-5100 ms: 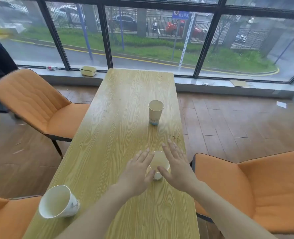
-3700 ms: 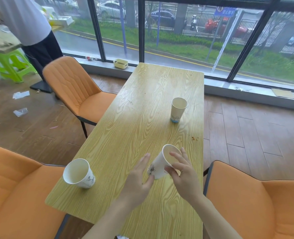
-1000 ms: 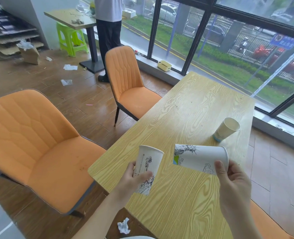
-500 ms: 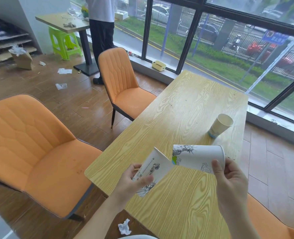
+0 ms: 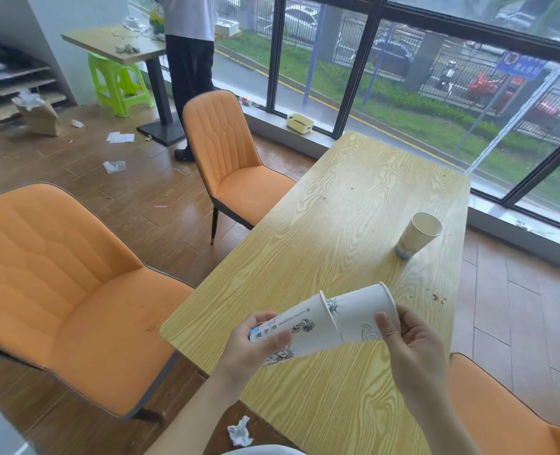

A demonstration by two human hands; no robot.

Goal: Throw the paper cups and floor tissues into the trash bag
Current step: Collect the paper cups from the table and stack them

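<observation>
My left hand (image 5: 250,354) grips a white printed paper cup (image 5: 304,328) by its base end, tilted on its side above the wooden table (image 5: 354,205). My right hand (image 5: 414,351) holds a second printed cup (image 5: 359,310) near its rim, and its base sits inside the mouth of the left cup. A third, plain paper cup (image 5: 418,234) stands upright on the table's right side. A crumpled tissue (image 5: 240,431) lies on the floor by the table's near edge. More paper scraps (image 5: 120,137) lie on the floor at far left. No trash bag is in view.
Orange chairs stand at left (image 5: 75,290), beyond it (image 5: 236,172) and at lower right (image 5: 514,418). A person (image 5: 190,60) stands at a far table beside a green stool (image 5: 117,80). A brown paper bag (image 5: 40,116) sits by the wall. Windows line the far side.
The two cups were apart a second ago. Now the right-hand cup has been turned and pushed base-first into the left-hand cup. Earlier I took both cups off the table.
</observation>
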